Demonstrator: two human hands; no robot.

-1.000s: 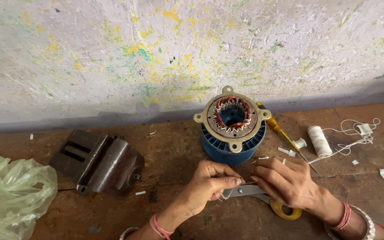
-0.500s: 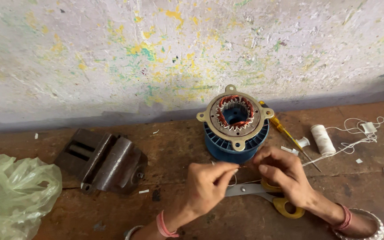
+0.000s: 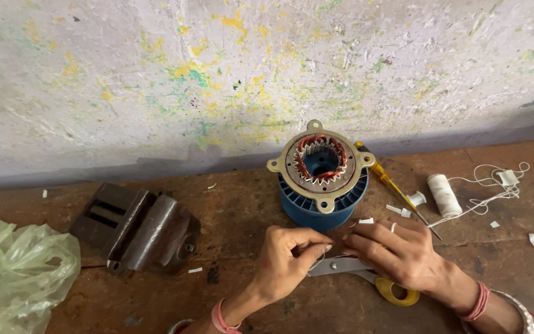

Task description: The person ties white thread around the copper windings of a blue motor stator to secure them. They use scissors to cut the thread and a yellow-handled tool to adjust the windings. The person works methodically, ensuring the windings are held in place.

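My left hand [image 3: 285, 263] and my right hand [image 3: 400, 250] meet fingertip to fingertip on the brown bench, just in front of a blue motor stator [image 3: 321, 185] with copper windings and a tan flange. The left thumb and forefinger pinch a thin strand [image 3: 322, 255], and the right fingertips appear to hold its other end. Under the right hand lie scissors [image 3: 341, 266] with a yellow handle loop [image 3: 398, 292]. A small white paper slip [image 3: 366, 221] lies between the hands and the stator.
A yellow-handled screwdriver [image 3: 394, 185] lies right of the stator, then a white thread spool [image 3: 444, 193] with loose thread [image 3: 495, 185]. A dark metal vise [image 3: 140, 227] sits at left and a green plastic bag [image 3: 16, 275] at far left. A paint-spattered wall [image 3: 156, 80] stands behind.
Both hands have shifted a little away from me toward the stator and closed together at the fingertips. The scissors stay on the bench.
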